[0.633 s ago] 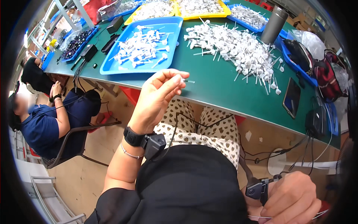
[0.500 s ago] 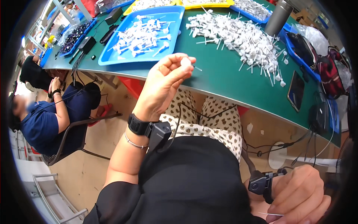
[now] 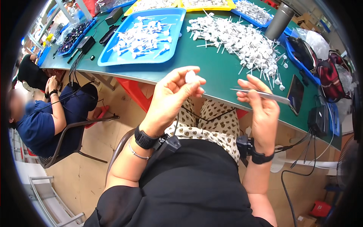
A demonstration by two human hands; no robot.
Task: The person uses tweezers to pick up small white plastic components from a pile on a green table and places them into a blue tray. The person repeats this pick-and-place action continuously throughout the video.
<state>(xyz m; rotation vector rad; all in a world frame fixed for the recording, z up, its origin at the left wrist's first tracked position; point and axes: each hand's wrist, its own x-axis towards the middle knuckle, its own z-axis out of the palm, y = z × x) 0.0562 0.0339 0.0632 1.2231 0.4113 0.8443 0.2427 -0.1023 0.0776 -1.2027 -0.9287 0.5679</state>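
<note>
Up from the lower right corner comes the right hand [image 3: 261,106], which now stands level with the left hand [image 3: 176,94] at the front edge of the bench [image 3: 215,72]. Pale marks on the red box [image 3: 321,209] at the lower right are too small to read.

Pinched between thumb and fingers of the left hand is a white piece [image 3: 191,76], its rounded end showing above the thumb. Thumb and fingers of the right hand grip metal tweezers [image 3: 270,97], whose thin tip points left, near the left hand but apart from the white piece. Beyond the left hand lies the blue tray [image 3: 162,57] with similar stemmed pieces; a loose pile [image 3: 234,41] of them covers the bench to its right, with a phone [image 3: 297,94] near the right edge.

Fingers hide the lower part of the held piece, and whether the tweezers' tips meet is hard to make out. Yellow trays [image 3: 231,6] at the top are cut off by the frame.
</note>
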